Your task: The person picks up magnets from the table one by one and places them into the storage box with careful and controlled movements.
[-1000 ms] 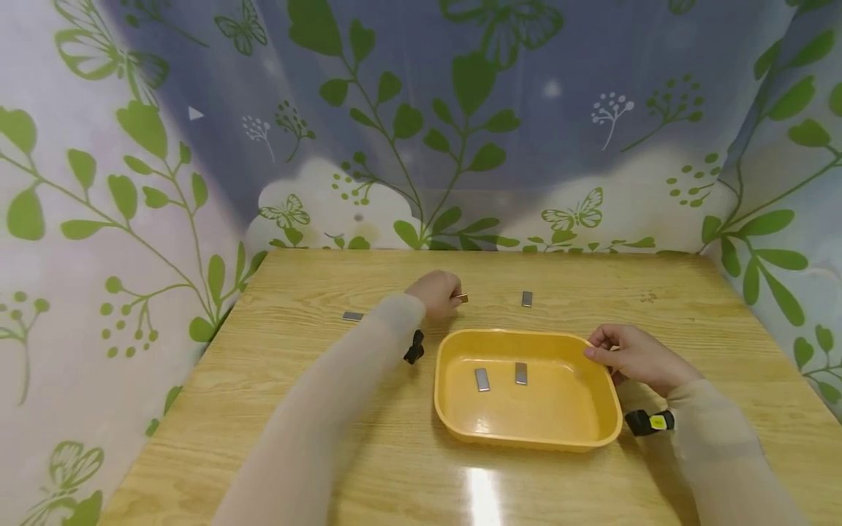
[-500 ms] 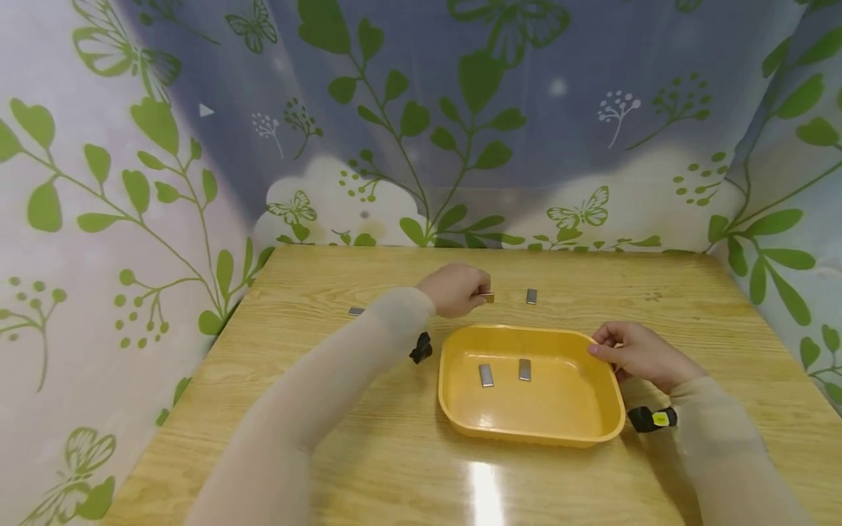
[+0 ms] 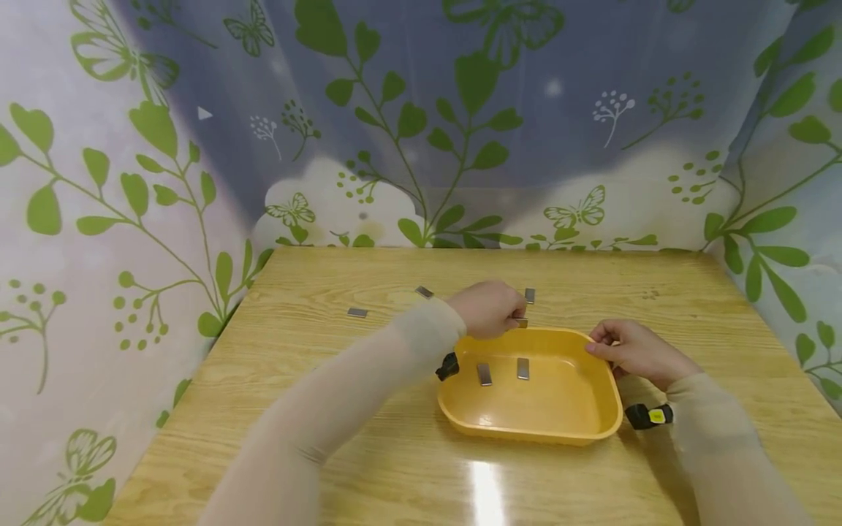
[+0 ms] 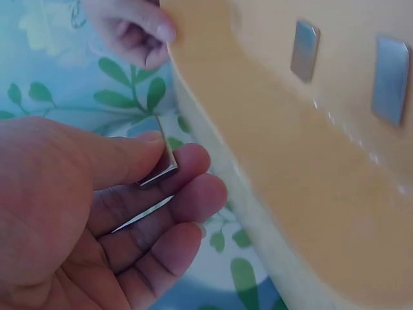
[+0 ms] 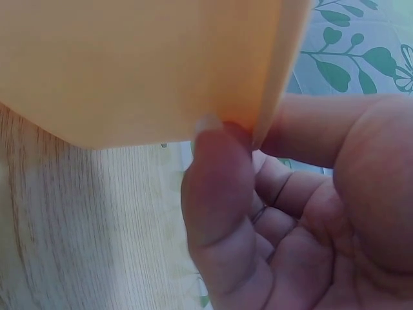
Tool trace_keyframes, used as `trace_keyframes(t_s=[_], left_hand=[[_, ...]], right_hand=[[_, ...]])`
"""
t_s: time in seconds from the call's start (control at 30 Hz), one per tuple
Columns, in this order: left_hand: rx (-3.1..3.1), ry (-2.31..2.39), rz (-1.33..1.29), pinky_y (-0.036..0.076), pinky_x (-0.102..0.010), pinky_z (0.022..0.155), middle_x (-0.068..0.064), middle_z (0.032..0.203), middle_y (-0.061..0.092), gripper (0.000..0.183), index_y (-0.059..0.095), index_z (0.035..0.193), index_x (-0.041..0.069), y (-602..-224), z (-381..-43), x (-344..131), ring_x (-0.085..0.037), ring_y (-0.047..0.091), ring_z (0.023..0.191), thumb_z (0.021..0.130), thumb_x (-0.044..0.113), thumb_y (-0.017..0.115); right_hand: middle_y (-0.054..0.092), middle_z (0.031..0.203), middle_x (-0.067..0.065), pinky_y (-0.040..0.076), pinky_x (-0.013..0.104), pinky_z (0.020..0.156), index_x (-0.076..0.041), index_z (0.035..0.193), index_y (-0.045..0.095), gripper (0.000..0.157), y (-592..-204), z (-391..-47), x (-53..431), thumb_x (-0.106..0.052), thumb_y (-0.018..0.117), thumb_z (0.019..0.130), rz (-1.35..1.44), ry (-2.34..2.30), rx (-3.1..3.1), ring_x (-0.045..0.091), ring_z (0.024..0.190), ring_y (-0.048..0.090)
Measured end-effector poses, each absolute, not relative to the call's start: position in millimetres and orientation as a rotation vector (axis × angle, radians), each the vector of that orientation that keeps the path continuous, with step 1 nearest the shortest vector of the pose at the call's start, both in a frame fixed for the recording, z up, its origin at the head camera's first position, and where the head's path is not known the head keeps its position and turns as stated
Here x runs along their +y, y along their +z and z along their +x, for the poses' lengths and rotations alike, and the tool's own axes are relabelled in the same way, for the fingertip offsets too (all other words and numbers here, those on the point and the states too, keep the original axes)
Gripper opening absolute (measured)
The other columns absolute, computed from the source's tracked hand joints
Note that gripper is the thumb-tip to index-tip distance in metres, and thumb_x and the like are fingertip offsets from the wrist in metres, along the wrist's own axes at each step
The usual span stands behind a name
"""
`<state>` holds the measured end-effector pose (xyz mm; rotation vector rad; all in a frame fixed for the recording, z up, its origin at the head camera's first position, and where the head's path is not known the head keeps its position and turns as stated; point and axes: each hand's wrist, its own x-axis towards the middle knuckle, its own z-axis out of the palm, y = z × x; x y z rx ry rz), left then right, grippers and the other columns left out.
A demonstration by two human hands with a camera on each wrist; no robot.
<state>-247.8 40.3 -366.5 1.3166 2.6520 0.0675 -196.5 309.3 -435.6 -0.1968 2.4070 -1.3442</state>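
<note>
Metal piece in left hand, yellow right-wrist label illegible

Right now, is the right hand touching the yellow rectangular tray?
Touching. The right wrist view shows it plainly: the right hand pinches the wall of the yellow rectangular tray from both sides.

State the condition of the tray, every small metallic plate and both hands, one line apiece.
Yellow tray, upright, open-topped
Left plate in tray, lying flat
Right plate in tray, lying flat
Held plate, pinched
Left hand, pinching the held plate
Right hand, gripping the tray's rim
Left loose plate, lying flat
Middle loose plate, lying flat
Right loose plate, lying flat
</note>
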Motion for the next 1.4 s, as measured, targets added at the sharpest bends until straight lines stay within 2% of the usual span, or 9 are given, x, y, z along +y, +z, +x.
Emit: trace_keyframes(t_s=[0.2,0.53,0.73,0.83,0.97,1.03,1.17,1.4], left_hand=[[2.610,0.014,1.333,0.037,-0.022,0.067,0.006,0.082,0.056,0.012,0.057,0.088,0.017,-376.2,-237.6,58.8,-0.008,0.046,0.072,0.098,0.024,0.057],[2.542,-0.043,1.401,0.040,-0.017,0.066,0.010,0.082,0.057,0.010,0.060,0.091,0.019,-390.5,-221.3,96.3,-0.005,0.049,0.071,0.098,0.026,0.057],[2.507,-0.024,1.414,0.037,-0.017,0.062,0.009,0.077,0.056,0.013,0.061,0.088,0.019,-404.4,-217.2,112.7,-0.005,0.046,0.066,0.097,0.027,0.058],[2.500,-0.009,1.442,0.037,-0.016,0.067,0.008,0.074,0.056,0.016,0.062,0.085,0.019,-416.3,-218.5,118.6,-0.005,0.045,0.064,0.097,0.029,0.058],[2.501,0.001,1.456,0.039,-0.014,0.070,0.011,0.079,0.057,0.013,0.065,0.088,0.020,-428.6,-220.4,124.3,-0.003,0.048,0.069,0.096,0.029,0.060],[2.502,0.005,1.458,0.039,-0.014,0.064,0.012,0.079,0.058,0.013,0.065,0.089,0.020,-432.5,-221.0,126.0,-0.002,0.049,0.070,0.096,0.030,0.060],[2.507,0.031,1.453,0.038,-0.014,0.060,0.012,0.075,0.057,0.019,0.064,0.085,0.020,-438.3,-221.9,127.1,-0.002,0.049,0.065,0.096,0.034,0.059],[2.548,0.072,1.422,0.039,-0.013,0.059,0.012,0.074,0.057,0.021,0.064,0.082,0.020,-444.8,-221.8,127.8,-0.001,0.050,0.065,0.093,0.037,0.064]], right_hand=[[0.051,0.090,0.015,0.056,0.039,0.059,0.008,0.107,0.051,0.026,-435.5,-196.8,308.9,-0.017,0.055,0.099,-0.211,-1.355,2.395,0.024,0.070,0.059],[0.052,0.091,0.015,0.056,0.039,0.059,0.007,0.108,0.051,0.027,-436.6,-197.2,311.0,-0.018,0.055,0.099,-0.196,-1.363,2.385,0.024,0.070,0.060],[0.052,0.092,0.016,0.056,0.040,0.060,0.008,0.109,0.050,0.027,-435.5,-196.8,311.4,-0.018,0.055,0.100,-0.203,-1.375,2.366,0.026,0.072,0.062],[0.052,0.091,0.016,0.056,0.040,0.060,0.007,0.108,0.050,0.027,-435.3,-196.8,311.1,-0.018,0.055,0.099,-0.207,-1.382,2.362,0.027,0.072,0.062],[0.052,0.091,0.016,0.057,0.041,0.061,0.007,0.106,0.050,0.026,-435.0,-196.6,310.5,-0.017,0.056,0.099,-0.207,-1.397,2.359,0.027,0.073,0.063],[0.052,0.091,0.016,0.057,0.041,0.060,0.007,0.106,0.050,0.026,-435.1,-196.7,310.4,-0.017,0.056,0.099,-0.206,-1.399,2.361,0.027,0.073,0.063],[0.052,0.091,0.018,0.057,0.041,0.060,0.007,0.105,0.051,0.026,-435.6,-197.0,310.7,-0.017,0.056,0.099,-0.213,-1.400,2.362,0.026,0.072,0.062],[0.052,0.090,0.017,0.057,0.040,0.059,0.007,0.105,0.051,0.026,-436.2,-196.9,311.6,-0.017,0.057,0.098,-0.210,-1.399,2.367,0.025,0.072,0.062]])
